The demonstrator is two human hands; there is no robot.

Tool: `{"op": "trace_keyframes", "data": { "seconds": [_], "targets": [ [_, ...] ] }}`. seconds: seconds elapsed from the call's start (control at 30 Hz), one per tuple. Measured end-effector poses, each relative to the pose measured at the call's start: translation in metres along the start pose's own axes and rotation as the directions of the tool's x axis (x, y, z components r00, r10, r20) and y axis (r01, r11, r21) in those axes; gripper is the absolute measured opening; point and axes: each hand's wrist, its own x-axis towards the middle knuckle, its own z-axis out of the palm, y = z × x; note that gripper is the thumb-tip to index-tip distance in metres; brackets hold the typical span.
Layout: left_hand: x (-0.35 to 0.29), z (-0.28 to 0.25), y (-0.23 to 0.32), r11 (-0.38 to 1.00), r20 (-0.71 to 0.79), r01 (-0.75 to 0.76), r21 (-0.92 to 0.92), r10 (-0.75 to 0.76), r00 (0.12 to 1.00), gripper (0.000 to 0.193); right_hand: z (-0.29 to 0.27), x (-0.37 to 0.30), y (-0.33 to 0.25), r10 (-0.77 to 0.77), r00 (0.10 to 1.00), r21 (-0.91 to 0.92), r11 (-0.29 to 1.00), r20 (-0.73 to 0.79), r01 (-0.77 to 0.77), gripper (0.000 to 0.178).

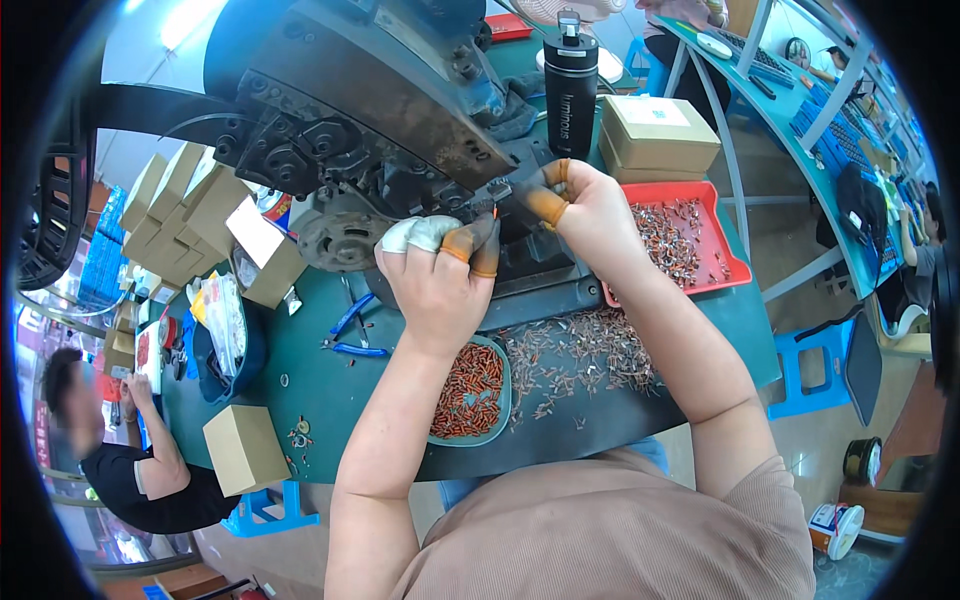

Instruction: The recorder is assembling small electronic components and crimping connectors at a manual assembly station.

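Note:
My left hand, with white and orange-brown finger covers, is at the working point of a dark metal bench press. Its thumb and index finger pinch a small orange component, upright between the tips. Across from it, my right hand has orange-brown covers with blackened tips. Those fingers are closed together beside the press; what they hold, if anything, is hidden. Below my hands, a green tray holds many small orange components. To the right, a red tray holds similar parts with metal leads.
Loose small metal parts lie scattered across the green table. Blue-handled pliers rest left of the press. A black bottle and cardboard boxes stand behind the red tray. Another person sits at the left.

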Motion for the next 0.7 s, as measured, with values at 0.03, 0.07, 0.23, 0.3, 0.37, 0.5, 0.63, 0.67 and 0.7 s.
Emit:
{"op": "trace_keyframes", "data": {
  "seconds": [0.03, 0.07, 0.23, 0.3, 0.37, 0.5, 0.63, 0.67, 0.7],
  "targets": [
    [-0.002, 0.004, -0.003, 1.000, -0.005, -0.002, 0.011, 0.002, 1.000, 0.031, 0.001, 0.003, 0.000, 0.001, 1.000, -0.015, 1.000, 0.007, -0.001, 0.019],
    [-0.003, 0.008, -0.006, 1.000, -0.009, -0.003, 0.021, 0.003, 1.000, 0.031, 0.002, 0.006, 0.000, 0.003, 1.000, -0.030, 1.000, 0.014, -0.002, 0.019],
    [-0.006, 0.021, -0.014, 0.999, -0.002, -0.025, 0.027, 0.025, 1.000, 0.031, 0.007, 0.012, 0.006, -0.007, 1.000, -0.081, 0.997, 0.006, 0.007, 0.019],
    [-0.007, 0.023, -0.016, 0.999, 0.016, -0.032, 0.028, 0.031, 0.999, 0.031, 0.008, 0.010, 0.003, 0.009, 1.000, -0.080, 0.997, -0.005, -0.009, 0.019],
    [-0.006, 0.024, -0.017, 0.998, 0.021, -0.051, 0.019, 0.051, 0.998, 0.031, 0.009, 0.008, 0.001, 0.033, 0.999, -0.048, 0.998, -0.010, -0.034, 0.017],
    [-0.006, 0.027, -0.014, 0.998, 0.015, -0.060, 0.023, 0.060, 0.998, 0.031, 0.009, 0.009, 0.004, 0.030, 0.999, -0.053, 0.998, -0.023, -0.031, 0.016],
    [-0.006, 0.028, -0.013, 0.998, 0.013, -0.054, 0.039, 0.054, 0.998, 0.031, 0.009, 0.008, 0.004, 0.033, 0.999, -0.056, 0.998, -0.027, -0.034, 0.016],
    [-0.006, 0.028, -0.013, 0.998, 0.018, -0.053, 0.043, 0.052, 0.998, 0.031, 0.009, 0.008, 0.004, 0.035, 0.999, -0.063, 0.997, -0.027, -0.036, 0.016],
    [-0.006, 0.028, -0.013, 0.998, 0.019, -0.054, 0.043, 0.053, 0.998, 0.031, 0.009, 0.008, 0.003, 0.034, 0.999, -0.062, 0.997, -0.027, -0.036, 0.016]
  ]
}}
